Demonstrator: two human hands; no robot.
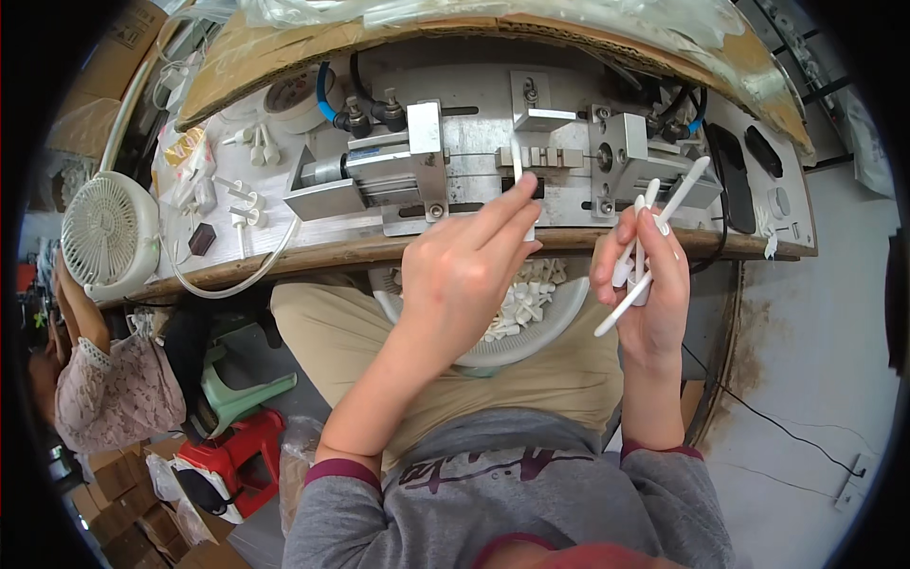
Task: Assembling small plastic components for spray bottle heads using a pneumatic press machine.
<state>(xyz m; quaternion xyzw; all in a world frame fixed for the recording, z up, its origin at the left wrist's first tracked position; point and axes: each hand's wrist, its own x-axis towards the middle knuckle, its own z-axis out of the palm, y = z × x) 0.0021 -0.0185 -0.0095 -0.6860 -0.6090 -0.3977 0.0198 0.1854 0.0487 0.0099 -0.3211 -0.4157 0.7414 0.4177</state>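
My left hand (463, 273) is pinched at the middle of the bench's front edge. A slim white plastic stick (518, 159) shows past its fingertips, beside a small slotted metal block (555, 157); the fingers hide its middle. On the right, my right hand (654, 275) is closed around several white plastic sticks (684, 192) with wider ends, which point different ways. Two metal press units with air fittings, the left one (379, 175) and the right one (621, 156), face each other across the block. Below my hands, a white basin (502, 355) of small white plastic parts rests on my lap.
At the left stand a white fan (112, 235), loose white plastic pieces (248, 204) and a tape roll (294, 100). A black phone (730, 178) lies at the right. Cardboard (379, 52) overhangs the back. Another person (114, 389) sits far left, near a red stool (242, 465).
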